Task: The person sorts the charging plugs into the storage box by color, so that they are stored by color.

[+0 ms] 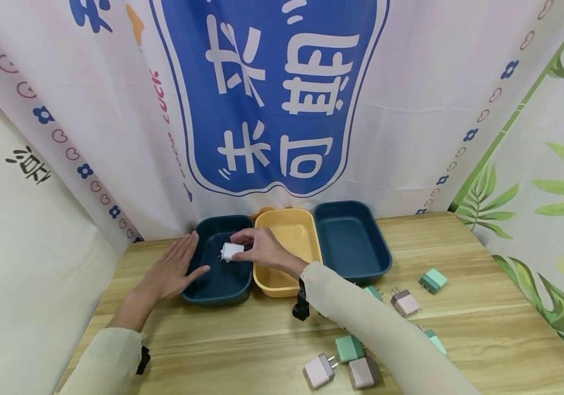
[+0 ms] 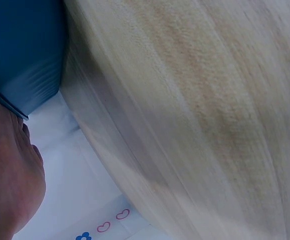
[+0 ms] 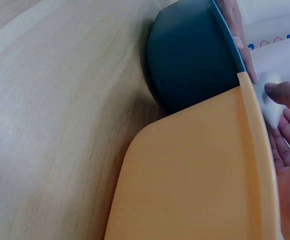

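Note:
My right hand (image 1: 267, 249) pinches a white plug-in charger (image 1: 233, 250) between thumb and fingers, over the left dark blue tray (image 1: 216, 300). The charger's prongs point left; a bit of white shows just below it, and I cannot tell whether that is a second charger. In the right wrist view the charger (image 3: 270, 107) is blurred beyond the tray rims. Fingers straight, my left hand (image 1: 169, 272) rests on the left rim of that tray. The left wrist view shows only part of this hand (image 2: 12, 170) against the tray's side (image 2: 22, 55).
Right of the blue tray stand a yellow tray (image 1: 289, 241) and another dark blue tray (image 1: 351, 241). Several chargers lie on the wooden table (image 1: 213, 351) at the right, among them a green one (image 1: 433, 280) and a pink one (image 1: 319, 371). A printed curtain (image 1: 410, 109) hangs behind.

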`<state>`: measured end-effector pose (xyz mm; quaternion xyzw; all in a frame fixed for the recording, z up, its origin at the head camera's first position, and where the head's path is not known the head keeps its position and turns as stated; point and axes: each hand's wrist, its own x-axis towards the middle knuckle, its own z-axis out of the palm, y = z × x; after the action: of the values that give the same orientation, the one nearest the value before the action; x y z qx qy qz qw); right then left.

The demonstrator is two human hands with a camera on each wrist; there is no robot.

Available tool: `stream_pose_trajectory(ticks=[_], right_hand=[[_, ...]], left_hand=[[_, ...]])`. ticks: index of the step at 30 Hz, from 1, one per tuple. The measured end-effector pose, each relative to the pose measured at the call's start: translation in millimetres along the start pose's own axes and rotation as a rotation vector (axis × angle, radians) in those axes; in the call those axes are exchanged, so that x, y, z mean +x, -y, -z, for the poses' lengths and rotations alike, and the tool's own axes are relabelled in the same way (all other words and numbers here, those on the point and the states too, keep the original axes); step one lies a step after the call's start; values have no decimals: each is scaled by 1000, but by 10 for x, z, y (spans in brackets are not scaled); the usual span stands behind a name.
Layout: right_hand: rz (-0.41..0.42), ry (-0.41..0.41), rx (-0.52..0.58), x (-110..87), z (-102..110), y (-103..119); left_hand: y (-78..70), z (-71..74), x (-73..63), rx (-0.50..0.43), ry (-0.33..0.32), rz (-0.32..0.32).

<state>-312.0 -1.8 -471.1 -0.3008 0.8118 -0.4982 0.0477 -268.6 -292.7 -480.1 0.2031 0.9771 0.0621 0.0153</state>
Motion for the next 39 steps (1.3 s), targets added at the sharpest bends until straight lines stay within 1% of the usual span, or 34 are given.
stream_pose_trajectory(ticks=[6, 12, 19, 27, 30, 39], right_hand=[[2, 1, 35, -24, 23, 3], [30, 4, 78, -56, 100, 45], [48, 45, 79, -132, 198, 73], [47, 66, 34, -288, 333, 130], [51, 72, 29, -346, 386, 141], [105, 107, 18, -510, 552, 147]], left_hand=[[-10, 11, -14, 3, 6, 2], [-11, 16, -14, 9, 4, 6], [-14, 17, -21, 4, 2, 7], [-25, 9, -28, 11, -15, 4], [-25, 8, -24, 16, -12, 3], [-15, 18, -8, 25, 1, 1]])
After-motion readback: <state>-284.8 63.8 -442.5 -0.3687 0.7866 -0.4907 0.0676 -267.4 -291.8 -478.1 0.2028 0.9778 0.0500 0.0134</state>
